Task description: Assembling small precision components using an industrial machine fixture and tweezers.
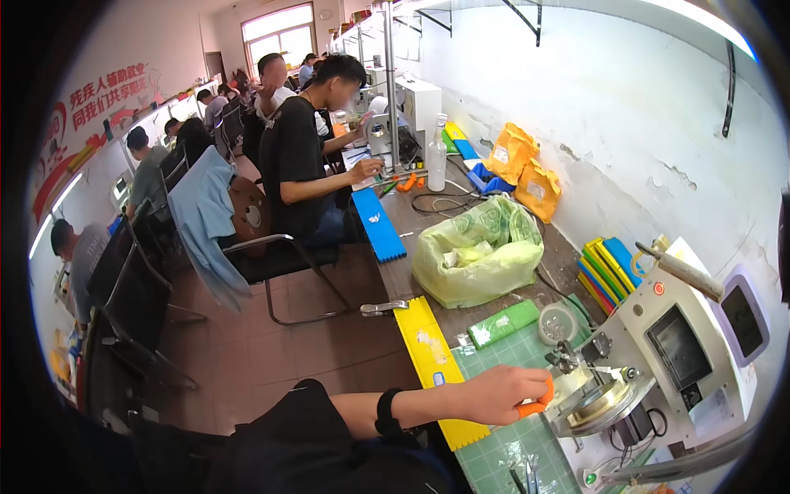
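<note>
I'm holding the left hand (498, 397) near the round metal fixture (607, 405), which is sitting low on the front of a white machine (638, 314). Its fingers (527, 385) are curling narrow, with an orange piece (539, 403) showing at the tips; I can't tell whether they are gripping anything.

Below, a green gridded mat (484, 463) is covering this end of the bench (395, 277). A yellow tray (421, 337) is lying along its edge, while a green packet (504, 323) and a clear round dish (558, 323) are resting farther up. Beyond them a pale green plastic bag (477, 267) is slumping open, and a tall bottle (436, 160) is standing near two orange packets (522, 169) by the peeling white wall (658, 123).

Up the row, a co-worker in black (290, 152) is sitting at the same bench. A light-blue garment (204, 214) is draping over a chair (300, 257) on the reddish tiled floor (317, 350), and daylight is coming through a far window (280, 34).
</note>
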`<state>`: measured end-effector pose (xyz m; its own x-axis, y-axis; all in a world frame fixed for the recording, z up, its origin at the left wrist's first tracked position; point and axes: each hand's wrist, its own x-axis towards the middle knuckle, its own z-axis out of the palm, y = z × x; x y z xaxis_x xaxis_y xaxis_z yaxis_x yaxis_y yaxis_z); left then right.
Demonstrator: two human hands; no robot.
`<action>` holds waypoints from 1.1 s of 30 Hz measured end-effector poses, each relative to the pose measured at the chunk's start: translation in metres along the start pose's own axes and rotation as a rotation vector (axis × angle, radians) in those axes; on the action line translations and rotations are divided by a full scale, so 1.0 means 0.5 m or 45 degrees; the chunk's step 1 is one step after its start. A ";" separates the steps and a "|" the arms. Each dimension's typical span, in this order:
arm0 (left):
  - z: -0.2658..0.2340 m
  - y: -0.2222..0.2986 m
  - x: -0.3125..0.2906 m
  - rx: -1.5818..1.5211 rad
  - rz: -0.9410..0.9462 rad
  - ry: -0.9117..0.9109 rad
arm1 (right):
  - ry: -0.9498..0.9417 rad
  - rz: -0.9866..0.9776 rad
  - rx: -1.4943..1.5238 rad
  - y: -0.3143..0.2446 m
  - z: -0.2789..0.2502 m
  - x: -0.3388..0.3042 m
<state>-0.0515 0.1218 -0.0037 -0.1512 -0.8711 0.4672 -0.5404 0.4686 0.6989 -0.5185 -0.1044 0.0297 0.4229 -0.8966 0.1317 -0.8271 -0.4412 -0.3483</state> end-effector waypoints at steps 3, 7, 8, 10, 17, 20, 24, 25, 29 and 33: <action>0.002 -0.006 0.008 -0.031 0.012 -0.019 | 0.030 0.174 -0.050 0.047 -0.036 -0.069; 0.008 -0.006 0.009 -0.049 0.046 -0.042 | 0.064 0.399 -0.091 0.118 -0.052 -0.148; 0.010 -0.007 0.009 -0.046 0.052 -0.035 | 0.071 0.459 -0.097 0.143 -0.044 -0.166; 0.013 -0.009 0.009 -0.063 0.001 -0.064 | 0.076 0.574 -0.107 0.192 -0.027 -0.201; 0.014 -0.012 0.008 -0.061 0.058 -0.164 | 0.285 0.605 0.012 0.395 0.045 -0.297; 0.042 -0.025 0.011 -0.068 0.088 -0.049 | 0.298 0.695 0.234 0.444 0.114 -0.180; 0.032 -0.038 0.013 -0.009 0.045 -0.067 | 0.244 0.168 0.209 0.383 0.090 -0.245; 0.024 -0.020 0.011 -0.079 0.017 -0.125 | 0.248 0.153 0.219 0.386 0.092 -0.258; 0.036 -0.011 0.001 -0.155 0.016 -0.147 | 0.291 0.140 0.244 0.397 0.118 -0.224; 0.034 -0.022 -0.012 -0.221 -0.002 -0.138 | 0.306 0.109 0.294 0.405 0.124 -0.220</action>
<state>-0.0585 0.1193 -0.0232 -0.2434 -0.8784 0.4114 -0.3912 0.4770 0.7870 -0.7094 -0.0925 -0.1127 0.2335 -0.9256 0.2979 -0.7385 -0.3681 -0.5648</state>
